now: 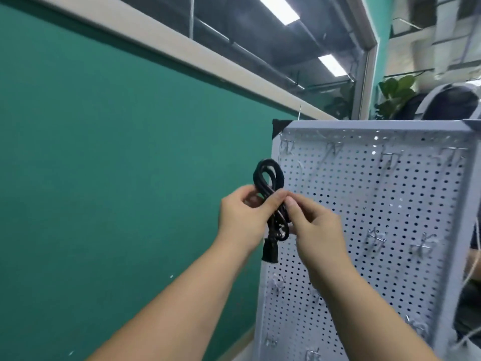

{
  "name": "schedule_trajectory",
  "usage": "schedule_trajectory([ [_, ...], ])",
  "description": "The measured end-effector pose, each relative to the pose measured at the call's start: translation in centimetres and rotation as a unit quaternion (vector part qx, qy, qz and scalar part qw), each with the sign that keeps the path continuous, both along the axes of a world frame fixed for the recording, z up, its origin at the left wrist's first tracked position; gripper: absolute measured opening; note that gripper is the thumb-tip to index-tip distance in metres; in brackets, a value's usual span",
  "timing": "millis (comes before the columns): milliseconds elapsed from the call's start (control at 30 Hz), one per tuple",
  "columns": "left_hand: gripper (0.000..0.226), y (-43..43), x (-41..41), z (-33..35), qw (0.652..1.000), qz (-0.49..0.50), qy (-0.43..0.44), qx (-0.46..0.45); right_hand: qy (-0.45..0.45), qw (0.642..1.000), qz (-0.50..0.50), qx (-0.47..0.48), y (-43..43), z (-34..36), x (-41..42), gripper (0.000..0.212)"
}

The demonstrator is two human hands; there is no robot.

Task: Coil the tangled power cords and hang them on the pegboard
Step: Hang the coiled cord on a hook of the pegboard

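A black power cord [269,175], coiled into a narrow bundle, is held upright in front of the left edge of the white pegboard [369,204]. My left hand [240,214] grips the bundle at its middle, fingers curled round it. My right hand [315,225] pinches the cord from the right at the same height. The cord's top loop stands above both hands and its black plug [270,250] hangs below them. Several metal hooks [390,158] stick out of the pegboard; none carries a cord.
A green wall [117,165] with a beige upper band runs along the left. Behind the pegboard's top right are a leafy plant [395,97] and a dark chair back [450,102]. Ceiling lights show above.
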State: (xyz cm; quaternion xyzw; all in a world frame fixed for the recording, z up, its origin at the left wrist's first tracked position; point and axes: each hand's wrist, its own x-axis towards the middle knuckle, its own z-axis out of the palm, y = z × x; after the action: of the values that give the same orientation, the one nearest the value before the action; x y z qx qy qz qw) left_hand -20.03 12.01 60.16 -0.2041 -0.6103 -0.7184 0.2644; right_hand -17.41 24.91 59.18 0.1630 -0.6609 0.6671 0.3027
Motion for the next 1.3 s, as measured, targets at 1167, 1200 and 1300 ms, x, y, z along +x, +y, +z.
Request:
schedule_trajectory([
  [1167,0.028,1.6,-11.6,7.6,0.986,0.089,-0.015,-0.140,-0.031,0.998,-0.045,-0.028,2.7,6.8,-11.5,0.024],
  [1200,0.025,1.6,-11.9,7.6,0.985,0.095,-0.013,-0.141,-0.031,0.998,-0.051,-0.017,2.9,6.8,-11.7,0.023],
  [1300,0.022,1.5,-12.3,7.4,0.982,0.113,-0.009,-0.151,-0.030,0.997,-0.062,0.018,3.4,6.8,-11.7,0.018],
])
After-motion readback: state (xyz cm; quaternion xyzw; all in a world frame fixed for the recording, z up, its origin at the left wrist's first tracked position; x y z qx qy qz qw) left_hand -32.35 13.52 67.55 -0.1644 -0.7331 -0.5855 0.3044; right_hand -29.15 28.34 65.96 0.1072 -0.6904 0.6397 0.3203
